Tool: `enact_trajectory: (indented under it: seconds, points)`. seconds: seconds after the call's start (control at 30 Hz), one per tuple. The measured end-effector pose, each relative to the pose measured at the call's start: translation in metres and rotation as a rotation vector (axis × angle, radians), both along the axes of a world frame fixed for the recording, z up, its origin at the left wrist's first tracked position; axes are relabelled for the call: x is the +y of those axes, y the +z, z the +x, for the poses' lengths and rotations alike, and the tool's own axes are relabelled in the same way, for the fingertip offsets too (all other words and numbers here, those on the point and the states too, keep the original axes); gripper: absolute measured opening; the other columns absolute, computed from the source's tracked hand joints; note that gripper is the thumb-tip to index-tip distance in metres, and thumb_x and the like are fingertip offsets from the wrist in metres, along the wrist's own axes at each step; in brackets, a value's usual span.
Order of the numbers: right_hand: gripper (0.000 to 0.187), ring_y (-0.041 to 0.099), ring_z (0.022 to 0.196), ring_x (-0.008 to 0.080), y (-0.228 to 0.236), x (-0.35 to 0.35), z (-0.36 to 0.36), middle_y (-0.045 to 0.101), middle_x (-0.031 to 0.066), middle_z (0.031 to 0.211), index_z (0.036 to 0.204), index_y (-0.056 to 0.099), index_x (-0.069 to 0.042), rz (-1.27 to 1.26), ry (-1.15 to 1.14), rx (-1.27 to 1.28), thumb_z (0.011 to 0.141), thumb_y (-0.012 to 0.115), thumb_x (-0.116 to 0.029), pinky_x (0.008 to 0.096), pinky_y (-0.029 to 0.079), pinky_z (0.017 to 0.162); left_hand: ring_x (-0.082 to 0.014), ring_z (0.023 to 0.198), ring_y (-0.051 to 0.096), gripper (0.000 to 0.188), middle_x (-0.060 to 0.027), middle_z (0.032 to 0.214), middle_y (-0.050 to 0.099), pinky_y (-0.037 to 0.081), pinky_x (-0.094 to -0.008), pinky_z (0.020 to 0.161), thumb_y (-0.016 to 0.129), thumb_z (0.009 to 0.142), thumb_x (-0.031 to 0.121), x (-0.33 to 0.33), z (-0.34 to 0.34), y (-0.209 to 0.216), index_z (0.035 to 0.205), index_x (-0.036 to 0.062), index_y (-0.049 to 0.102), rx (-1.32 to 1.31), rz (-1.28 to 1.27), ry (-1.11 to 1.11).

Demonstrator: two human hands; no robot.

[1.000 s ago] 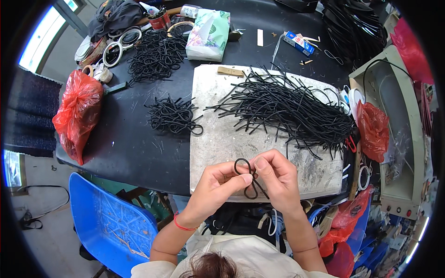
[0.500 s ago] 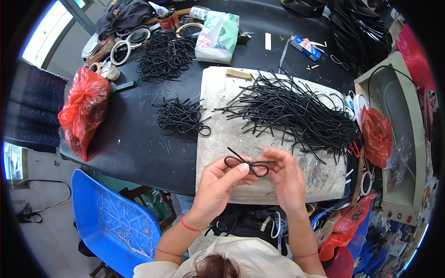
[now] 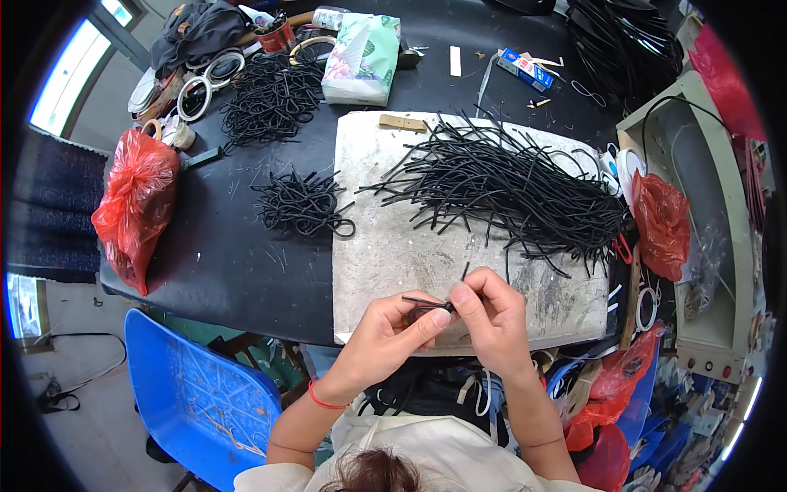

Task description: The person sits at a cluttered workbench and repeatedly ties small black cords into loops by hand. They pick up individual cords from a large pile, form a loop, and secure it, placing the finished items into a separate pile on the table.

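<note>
Near the front edge of the white board (image 3: 379, 246), both my hands pinch a small bow of black cord (image 3: 416, 312). My left hand (image 3: 379, 338) closes its thumb and fingers on the looped side. My right hand (image 3: 497, 328) grips the other side by the knot, hiding most of that loop. One cord end sticks up between the hands, another points left. Beyond them, a heap of straight black cords (image 3: 508, 193) spreads over the board. Left of it lies a small pile of looped cords (image 3: 303, 203), with a larger tangled pile (image 3: 270, 94) farther back.
A floral tissue pack (image 3: 361, 61) and a tan strip (image 3: 402, 123) lie at the back. A red plastic bag (image 3: 139, 205) stands on the left of the black table (image 3: 217, 271). A blue bin (image 3: 193, 394) is below left; a grey metal housing (image 3: 713, 279) is at right.
My right hand has gone from open fingers beside the bow to pinching it near the knot. Both hands have come closer together and a little nearer to me, and the bow has turned.
</note>
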State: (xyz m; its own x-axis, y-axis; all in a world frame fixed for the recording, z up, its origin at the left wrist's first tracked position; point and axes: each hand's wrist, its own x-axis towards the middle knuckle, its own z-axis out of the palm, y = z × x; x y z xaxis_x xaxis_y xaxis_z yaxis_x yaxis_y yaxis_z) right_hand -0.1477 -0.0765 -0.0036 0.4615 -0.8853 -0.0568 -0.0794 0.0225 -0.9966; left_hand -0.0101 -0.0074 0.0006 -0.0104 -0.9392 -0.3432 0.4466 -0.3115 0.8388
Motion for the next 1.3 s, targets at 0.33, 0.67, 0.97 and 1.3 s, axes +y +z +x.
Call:
enact_trajectory:
  seconds: [0.33,0.67,0.97,1.3]
  points:
    - [0.025,0.033,0.052,0.0003,-0.011,-0.003,0.015,0.042,-0.0050,0.057,0.062,0.042,-0.005,0.096,-0.293,-0.144,0.085,0.053,-0.008,0.0183,0.029,0.044,-0.0188,0.053,0.053,0.012,-0.0114,0.070,0.057,0.039,-0.0268,0.049,0.060,0.077,0.004,-0.002,-0.022,-0.004,0.087,-0.0029,0.061,-0.805,-0.331,0.109]
    - [0.013,0.047,0.064,0.0023,-0.003,-0.001,-0.005,0.055,-0.0014,0.072,0.084,0.057,-0.001,0.245,-0.046,-0.165,0.084,0.060,-0.014,0.0162,0.037,0.056,-0.0052,0.067,0.051,0.019,-0.0020,0.076,0.059,0.043,-0.0196,0.060,0.056,0.086,0.012,-0.016,0.003,-0.011,0.095,-0.0037,0.059,-0.233,-0.145,0.134]
    - [0.010,0.053,0.067,0.0084,-0.004,0.009,0.002,0.057,0.0061,0.082,0.089,0.055,0.001,-0.308,-0.006,0.243,0.081,0.058,-0.003,0.0234,0.044,0.059,-0.0102,0.060,0.058,0.012,-0.0078,0.067,0.060,0.045,-0.0232,0.053,0.056,0.083,0.007,-0.010,-0.014,-0.009,0.087,-0.0031,0.060,-0.819,-0.185,0.246]
    - [0.023,0.051,0.067,0.0042,-0.012,-0.003,-0.007,0.057,-0.0009,0.077,0.097,0.058,0.000,0.449,-0.017,-0.174,0.090,0.050,-0.021,0.0178,0.041,0.061,-0.0143,0.079,0.060,0.028,-0.0122,0.088,0.062,0.050,-0.0259,0.072,0.044,0.092,0.017,-0.011,0.009,-0.004,0.103,-0.0064,0.055,0.013,0.043,0.124]
